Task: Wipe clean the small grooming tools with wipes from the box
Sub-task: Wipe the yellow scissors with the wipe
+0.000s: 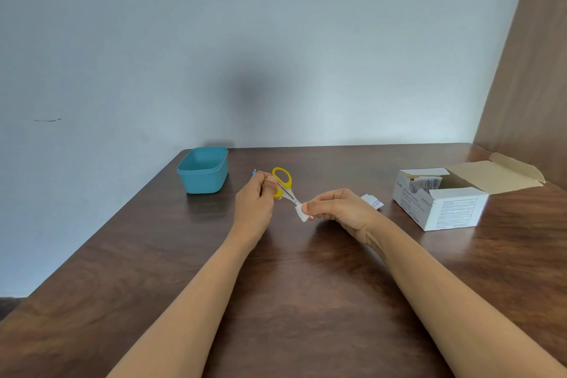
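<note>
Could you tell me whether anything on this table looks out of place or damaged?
Only small things: a torn wipe wrapper lies loose on the table beside the wipe box, whose top looks roughly torn open.

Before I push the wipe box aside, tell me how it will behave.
The box is thin cardboard with small packets inside, so it is probably light and should slide easily on the smooth table. Its walls would likely dent if squeezed. The open flap lies loose and may swing or catch when it moves.
</note>
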